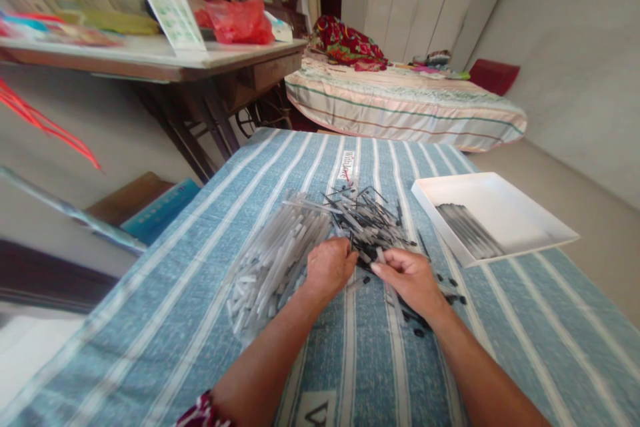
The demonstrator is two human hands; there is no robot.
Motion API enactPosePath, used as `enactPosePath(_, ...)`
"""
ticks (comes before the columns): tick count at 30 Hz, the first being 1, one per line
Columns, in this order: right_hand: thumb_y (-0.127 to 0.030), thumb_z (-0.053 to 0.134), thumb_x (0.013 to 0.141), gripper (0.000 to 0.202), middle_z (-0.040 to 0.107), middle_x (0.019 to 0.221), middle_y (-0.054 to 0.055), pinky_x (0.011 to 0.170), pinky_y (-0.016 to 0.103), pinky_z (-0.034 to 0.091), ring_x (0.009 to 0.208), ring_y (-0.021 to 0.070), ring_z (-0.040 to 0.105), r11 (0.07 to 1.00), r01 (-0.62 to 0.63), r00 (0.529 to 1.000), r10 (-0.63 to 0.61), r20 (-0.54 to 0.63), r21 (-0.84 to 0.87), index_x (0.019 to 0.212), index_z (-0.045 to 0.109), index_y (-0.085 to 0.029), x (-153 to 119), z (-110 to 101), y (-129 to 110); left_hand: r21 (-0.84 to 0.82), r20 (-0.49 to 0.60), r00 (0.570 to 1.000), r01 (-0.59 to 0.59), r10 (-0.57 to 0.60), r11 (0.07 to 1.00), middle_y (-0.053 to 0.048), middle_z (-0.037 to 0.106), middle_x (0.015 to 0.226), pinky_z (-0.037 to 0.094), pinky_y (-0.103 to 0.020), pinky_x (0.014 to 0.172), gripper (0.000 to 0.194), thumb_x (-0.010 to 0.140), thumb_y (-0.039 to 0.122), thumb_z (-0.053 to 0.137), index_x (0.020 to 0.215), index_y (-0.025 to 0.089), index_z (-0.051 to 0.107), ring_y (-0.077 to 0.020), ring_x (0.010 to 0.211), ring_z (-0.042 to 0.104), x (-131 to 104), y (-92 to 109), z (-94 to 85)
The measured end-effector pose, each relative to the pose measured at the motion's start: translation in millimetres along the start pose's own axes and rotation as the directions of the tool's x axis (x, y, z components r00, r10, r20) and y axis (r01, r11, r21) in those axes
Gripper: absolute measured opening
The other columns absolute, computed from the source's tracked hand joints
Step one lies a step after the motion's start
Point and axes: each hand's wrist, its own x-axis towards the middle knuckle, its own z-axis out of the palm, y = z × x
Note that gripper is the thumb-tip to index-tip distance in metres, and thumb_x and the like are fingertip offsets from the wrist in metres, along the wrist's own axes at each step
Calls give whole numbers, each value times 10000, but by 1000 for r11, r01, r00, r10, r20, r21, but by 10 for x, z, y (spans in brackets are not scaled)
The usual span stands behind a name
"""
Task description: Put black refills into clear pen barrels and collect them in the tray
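Observation:
My right hand [411, 275] pinches a whitish translucent plastic tube [395, 300], which slants down below the fingers. To its left my left hand [330, 265] is closed above the edge of the dark heap; what lies in its fingers is too small to make out. Under and beyond both hands spreads a loose heap of thin black sticks and grey pieces [373, 217]. A large pile of whitish translucent tubes [283, 250] lies just left of my left hand, in what looks like clear plastic. Small black caps [453, 282] are scattered right of my right hand.
A shallow white box [530, 213] stands at the right, with a row of grey-black sticks [470, 230] along its left side. Everything rests on a blue striped tablecloth [200, 293]. A desk [240, 63] with a red plastic bag [240, 20] is at back left; a bed [400, 97] lies beyond.

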Motion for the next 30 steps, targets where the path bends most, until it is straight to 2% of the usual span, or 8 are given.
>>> enactPosePath(6,-366,594,768,245,336,485,-76,420,204,206,441,70,281,1000,-12,1000,12,29,10,634,544,-166,-5,21,36,-109,72,988,145,-138,983,-116,671,706,416,-321,680,179,705,257,531,600,178,652,-272,791,625,34,-26,-92)
enactPosePath(11,-370,593,767,250,363,486,-76,421,199,213,436,66,295,1000,-22,997,22,70,13,637,540,-162,-26,56,-1,-380,205,965,234,-166,895,-25,524,468,350,-239,532,198,608,183,563,415,178,518,-168,574,543,-11,-117,-230)
enactPosePath(14,-365,603,758,249,363,482,-78,417,197,212,431,63,296,999,-21,997,18,78,32,630,527,-166,-49,77,-55,-609,346,935,291,-83,738,27,447,428,232,-218,402,204,634,254,550,455,173,495,-78,377,346,-57,-121,-282)
enactPosePath(17,-350,615,747,255,367,478,-79,415,189,214,430,58,301,999,-10,993,4,120,46,609,504,-168,-80,90,-112,-757,447,895,374,7,535,52,419,450,137,-207,361,221,651,331,537,516,173,460,-36,331,195,-92,-81,-276)
enactPosePath(22,-382,618,745,271,441,472,-66,405,183,254,412,58,353,990,-24,977,-6,212,140,618,511,-168,-118,62,-172,-847,513,845,470,152,247,69,398,459,105,-181,365,236,611,309,621,541,157,454,-7,334,182,-126,11,-182)
enactPosePath(24,-396,614,750,278,473,471,-58,400,183,277,406,63,382,983,-40,973,-2,231,178,625,517,-168,-125,36,-184,-867,497,848,492,185,76,65,421,455,98,-177,364,196,607,267,667,584,131,528,-2,329,208,-134,33,-153)
enactPosePath(26,-390,617,750,267,482,476,-55,400,183,286,407,64,394,981,-48,968,-1,252,189,638,529,-164,-129,22,-190,-880,458,875,471,160,-55,61,444,448,95,-174,361,165,611,233,694,665,104,605,1,325,228,-141,49,-139)
enactPosePath(30,-350,620,753,247,459,484,-61,417,185,274,424,59,370,989,-22,969,-16,248,146,630,522,-161,-127,54,-172,-926,362,929,369,80,-85,58,461,436,106,-175,362,189,611,239,718,705,93,642,-3,326,260,-159,85,-130)
